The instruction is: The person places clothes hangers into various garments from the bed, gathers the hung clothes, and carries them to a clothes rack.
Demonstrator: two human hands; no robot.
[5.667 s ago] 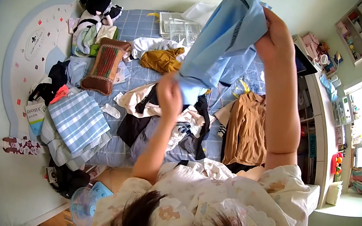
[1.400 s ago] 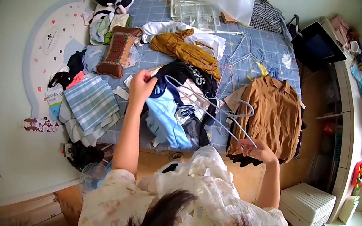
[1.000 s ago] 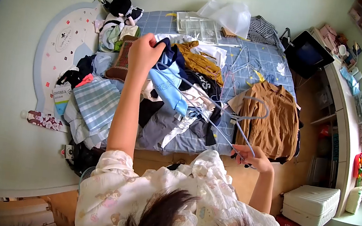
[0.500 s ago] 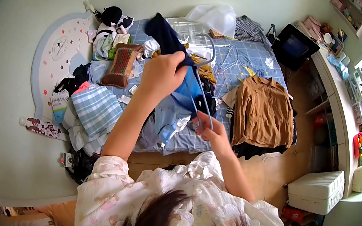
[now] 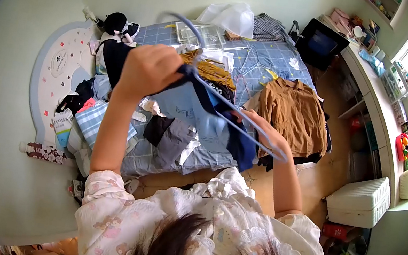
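A light-blue shirt with navy parts (image 5: 186, 108) hangs spread between my hands above the near side of the bed. My left hand (image 5: 150, 70) is closed round its navy edge, knuckles up. A pale blue hanger (image 5: 238, 109) slants across the shirt, its hook pointing up and left, its far end over my right wrist. My right hand (image 5: 266, 131) is behind the hanger, fingers bent at the shirt's right edge; the fingertips are partly hidden. Under the shirt lie grey and dark clothes (image 5: 173, 141).
A brown long-sleeved shirt (image 5: 294, 116) lies flat on a pile at the bed's right. Mustard cloth (image 5: 209, 71), loose hangers (image 5: 254, 64) and a clear plastic bag (image 5: 229, 19) lie further back. Folded checked cloth (image 5: 97, 123) is at left. A white box (image 5: 360, 201) stands on the right.
My left hand has moved left and the shirt is spread wider, its light-blue front showing. The hanger has tilted flatter, its end now past my right hand, which has shifted slightly right and up.
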